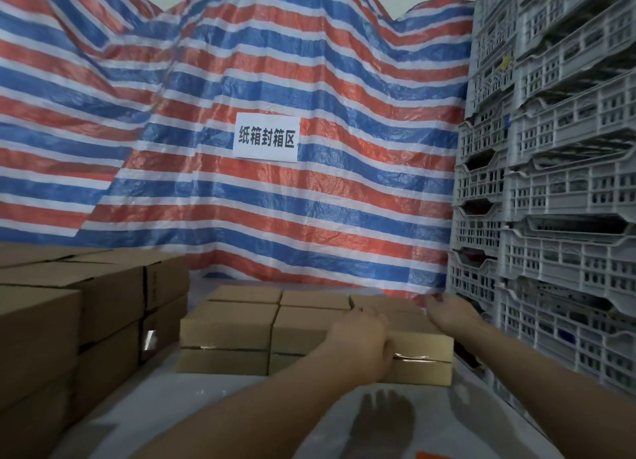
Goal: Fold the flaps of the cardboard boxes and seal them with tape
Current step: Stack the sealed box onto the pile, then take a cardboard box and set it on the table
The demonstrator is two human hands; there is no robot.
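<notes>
A block of small sealed cardboard boxes [227,324] stands two layers high on the white surface. Both my hands are on the front right box of the top layer [423,343]. My left hand [361,334] grips its left end, fingers over the top and thumb on the front face. My right hand [447,312] lies along its right side with the fingers stretched toward the far corner. Clear tape glints along the seam under this box. No tape roll or dispenser shows.
Larger brown cartons [103,303] are stacked at the left. Grey plastic crates [550,217] rise in tall stacks close on the right. A striped tarp with a white sign [265,137] closes the back. The white work surface [172,407] extends toward me.
</notes>
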